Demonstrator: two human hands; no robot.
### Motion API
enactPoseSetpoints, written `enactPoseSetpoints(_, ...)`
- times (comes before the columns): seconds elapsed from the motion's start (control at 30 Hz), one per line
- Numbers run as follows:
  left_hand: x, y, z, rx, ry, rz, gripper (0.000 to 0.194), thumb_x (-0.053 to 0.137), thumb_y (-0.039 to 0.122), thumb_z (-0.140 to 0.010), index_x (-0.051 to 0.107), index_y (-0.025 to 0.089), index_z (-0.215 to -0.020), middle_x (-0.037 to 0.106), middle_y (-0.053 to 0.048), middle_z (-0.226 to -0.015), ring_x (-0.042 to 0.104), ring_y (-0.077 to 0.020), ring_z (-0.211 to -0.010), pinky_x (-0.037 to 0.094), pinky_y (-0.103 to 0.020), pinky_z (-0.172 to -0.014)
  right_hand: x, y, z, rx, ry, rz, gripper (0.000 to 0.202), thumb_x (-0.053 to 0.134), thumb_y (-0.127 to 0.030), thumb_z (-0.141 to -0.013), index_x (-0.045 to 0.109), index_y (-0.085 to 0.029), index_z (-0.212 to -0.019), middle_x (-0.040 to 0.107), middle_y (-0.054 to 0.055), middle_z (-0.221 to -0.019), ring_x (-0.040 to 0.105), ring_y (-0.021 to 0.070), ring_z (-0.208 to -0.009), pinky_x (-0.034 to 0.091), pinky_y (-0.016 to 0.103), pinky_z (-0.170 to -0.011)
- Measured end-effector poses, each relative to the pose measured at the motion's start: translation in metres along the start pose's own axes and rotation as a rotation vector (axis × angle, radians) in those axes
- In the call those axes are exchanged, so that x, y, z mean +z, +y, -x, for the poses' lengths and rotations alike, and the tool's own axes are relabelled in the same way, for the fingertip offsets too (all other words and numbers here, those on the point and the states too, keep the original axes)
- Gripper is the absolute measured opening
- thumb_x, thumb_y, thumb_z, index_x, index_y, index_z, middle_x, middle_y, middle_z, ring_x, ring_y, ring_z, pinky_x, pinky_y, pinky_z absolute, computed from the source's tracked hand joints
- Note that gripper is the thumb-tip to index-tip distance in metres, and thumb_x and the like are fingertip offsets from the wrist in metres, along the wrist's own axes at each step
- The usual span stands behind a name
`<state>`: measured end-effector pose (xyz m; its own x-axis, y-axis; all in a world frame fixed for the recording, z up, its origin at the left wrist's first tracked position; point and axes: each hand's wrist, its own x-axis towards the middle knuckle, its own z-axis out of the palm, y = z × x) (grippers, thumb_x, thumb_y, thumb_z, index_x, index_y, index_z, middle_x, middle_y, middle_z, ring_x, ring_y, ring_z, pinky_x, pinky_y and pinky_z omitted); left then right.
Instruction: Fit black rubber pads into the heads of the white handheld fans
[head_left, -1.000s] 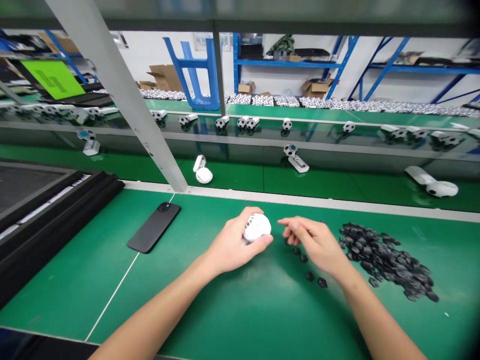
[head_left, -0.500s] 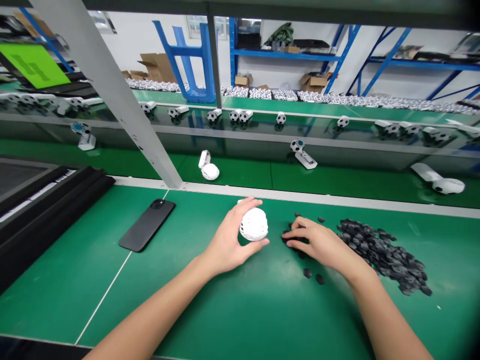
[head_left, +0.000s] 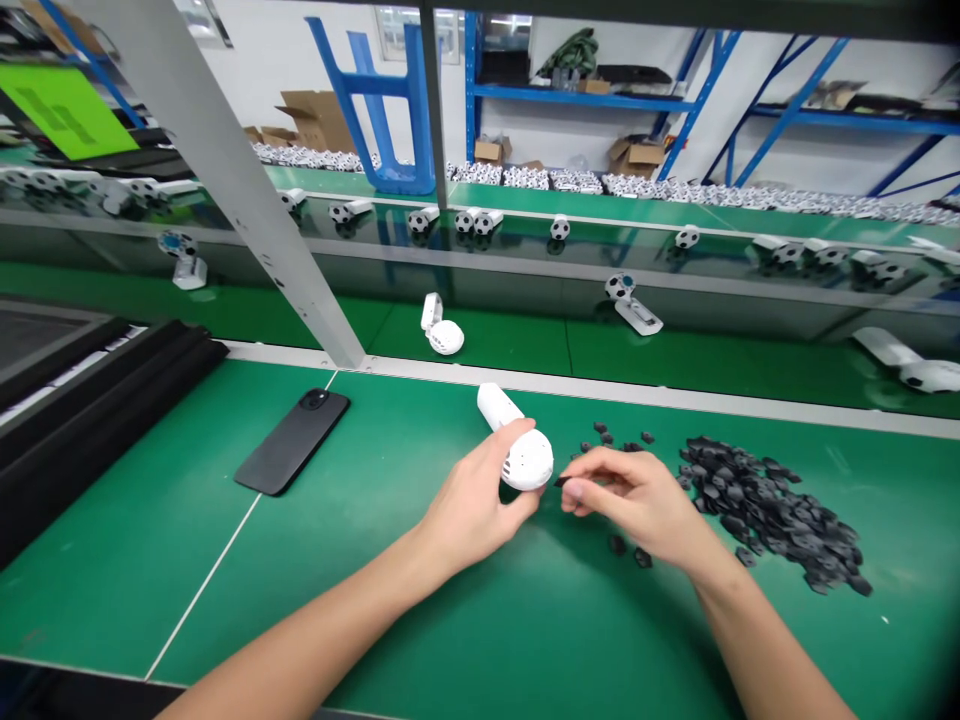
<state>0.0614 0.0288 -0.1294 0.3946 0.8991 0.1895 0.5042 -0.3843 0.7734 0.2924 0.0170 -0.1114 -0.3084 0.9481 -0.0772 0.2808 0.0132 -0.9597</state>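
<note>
My left hand (head_left: 480, 495) is closed around the round vented head of a white plastic device (head_left: 528, 461), probably a handheld fan. Its white handle (head_left: 496, 405) points away from me, toward the back of the table. Just right of it, my right hand (head_left: 626, 495) pinches a small black piece (head_left: 562, 481) between thumb and finger, a short gap from the round head. Several loose black pieces (head_left: 630, 551) lie around my right hand. Beyond them, to the right, spreads a pile of the same black pieces (head_left: 772, 510).
A black phone (head_left: 294, 440) lies on the green table (head_left: 360, 620) at left, near black padded strips (head_left: 112, 410). Behind the table's pale edge, a green conveyor belt (head_left: 517, 345) carries white devices, some with soccer-ball heads (head_left: 619, 288). A slanted grey post (head_left: 247, 200) stands at the left.
My right hand has lifted a black piece from the loose ones and moved it left toward the device. My left hand has tilted the device, so its handle now shows. Devices on the belt shifted right.
</note>
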Motion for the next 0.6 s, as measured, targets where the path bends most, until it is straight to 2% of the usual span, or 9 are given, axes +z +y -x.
enactPoseSetpoints(0.13, 0.000, -0.003, 0.000, 0.020, -0.035, 0.060, 0.067, 0.065, 0.028, -0.091, 0.037, 0.026, -0.152, 0.058, -0.012, -0.145, 0.064, -0.0286, -0.122, 0.054, -0.042, -0.101, 0.011, 0.002, 0.000, 0.009, 0.011, 0.013, 0.025, 0.073, -0.045, -0.095, 0.073, -0.020, -0.092, 0.076, 0.004, -0.080, 0.075, 0.0197, -0.073, 0.063, 0.027, -0.068)
enactPoseSetpoints(0.23, -0.002, 0.000, 0.000, 0.009, -0.065, 0.071, 0.076, 0.072, 0.037, -0.087, 0.035, 0.026, -0.152, 0.056, -0.013, -0.148, 0.061, -0.0321, -0.126, 0.053, -0.047, -0.105, 0.017, 0.002, -0.002, -0.013, 0.045, 0.039, 0.024, 0.074, -0.044, -0.094, 0.074, -0.021, -0.091, 0.076, 0.003, -0.083, 0.074, 0.0194, -0.073, 0.061, 0.025, -0.065)
enactPoseSetpoints(0.37, -0.004, 0.003, -0.001, -0.052, -0.077, 0.057, 0.084, 0.077, 0.055, -0.082, 0.038, 0.029, -0.152, 0.060, -0.011, -0.142, 0.063, -0.0341, -0.123, 0.053, -0.051, -0.103, 0.024, -0.001, -0.002, -0.060, 0.157, 0.124, 0.022, 0.078, -0.041, -0.090, 0.072, -0.021, -0.081, 0.074, 0.001, -0.075, 0.068, 0.0159, -0.060, 0.055, 0.023, -0.054)
enactPoseSetpoints(0.47, -0.003, 0.000, -0.002, -0.063, -0.064, 0.053, 0.081, 0.078, 0.057, -0.082, 0.043, 0.029, -0.149, 0.064, -0.010, -0.138, 0.064, -0.0329, -0.120, 0.053, -0.049, -0.103, 0.028, -0.002, -0.003, -0.071, 0.218, 0.172, 0.028, 0.079, -0.040, -0.088, 0.067, -0.021, -0.071, 0.069, -0.002, -0.064, 0.058, 0.0124, -0.051, 0.046, 0.022, -0.048)
enactPoseSetpoints(0.6, -0.003, -0.003, -0.004, -0.036, -0.052, 0.061, 0.079, 0.078, 0.060, -0.082, 0.046, 0.029, -0.148, 0.067, -0.009, -0.134, 0.066, -0.0311, -0.117, 0.053, -0.046, -0.103, 0.029, 0.002, -0.006, -0.097, 0.255, 0.246, 0.033, 0.079, -0.038, -0.088, 0.062, -0.021, -0.065, 0.062, -0.003, -0.059, 0.051, 0.0114, -0.051, 0.041, 0.023, -0.049)
